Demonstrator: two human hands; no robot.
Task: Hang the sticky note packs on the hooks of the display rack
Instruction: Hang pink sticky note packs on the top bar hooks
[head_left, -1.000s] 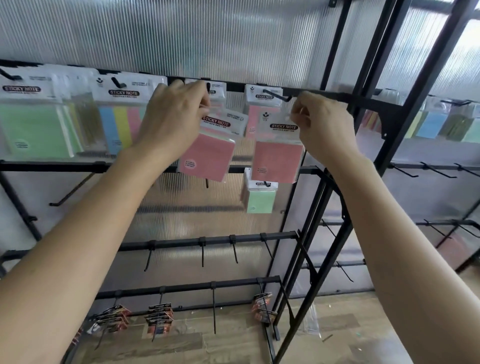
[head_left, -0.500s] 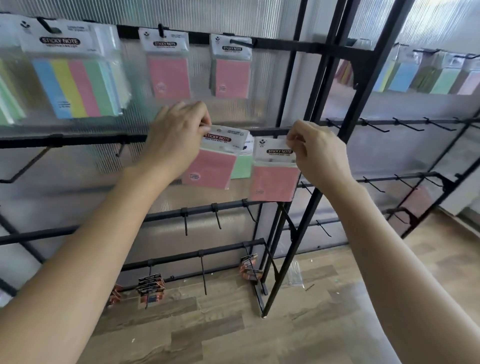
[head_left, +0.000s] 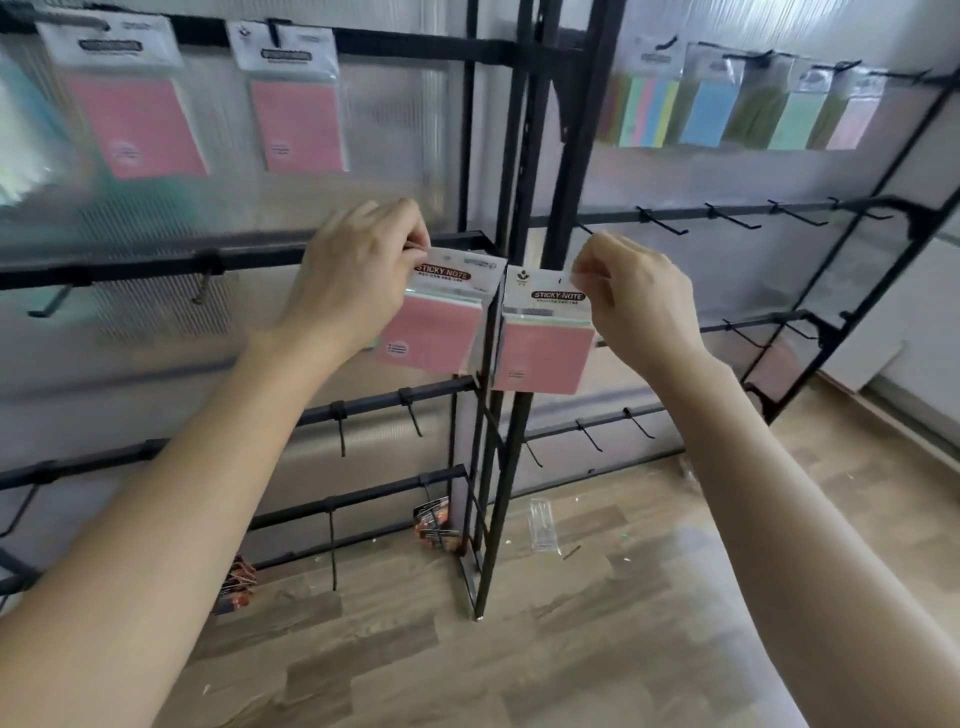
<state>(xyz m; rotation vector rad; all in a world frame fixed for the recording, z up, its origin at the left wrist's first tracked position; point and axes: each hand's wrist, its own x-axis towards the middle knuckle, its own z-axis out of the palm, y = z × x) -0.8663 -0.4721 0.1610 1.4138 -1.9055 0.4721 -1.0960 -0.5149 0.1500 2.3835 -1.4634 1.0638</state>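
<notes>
Sticky note packs, two of them, are held in the air, neither on a hook yet. We see the left pack pinched at the top-left corner of its white header by the left grip, thumb & fingertips pressed together on the card; it hangs tilted. The right pack is pinched at its header's top-right corner by the right grip & hangs approx. upright. Both show pink pads w/ a pale green edge at the top.

Both headers read "STICKY NOTE" in white caps on a dark banner. The small print under it & on the pink faces is too fine for us to read. The right header also has a small logo top left.

The two sit just beside each other at the height of the 2nd bar, right in front of the rack's black upright posts; a black bar shows in the gap btw. them. Free hooks stick out of the bar to the right.

Top left, hung pink packs, header text blurred. Top right, a row of hung packs: multicolour, blue, green, pink. Low down, small dark-orange items hang on hooks; we can't tell what they are. A clear plastic bag lies on the wood floor. A ribbed translucent panel stands behind it all.
</notes>
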